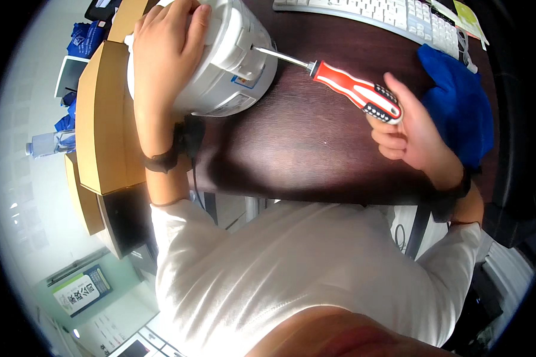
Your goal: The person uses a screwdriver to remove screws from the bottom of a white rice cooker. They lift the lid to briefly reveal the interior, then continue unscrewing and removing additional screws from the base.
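Resting the left hand (pixel 168 50), unclenched, on a white cooker (pixel 219 80), upper left of frame; holding a red screwdriver (pixel 339 80) against its side with the right hand (pixel 415 130).

Stretches left hand (pixel 170 53) forward at eleven o'clock, back upward, with left thumb (pixel 199 27) slightly apart. Holds right hand (pixel 417 131) at two o'clock, with fingers (pixel 389 141) loosely curled and right thumb (pixel 402 92) lifted toward eleven o'clock.
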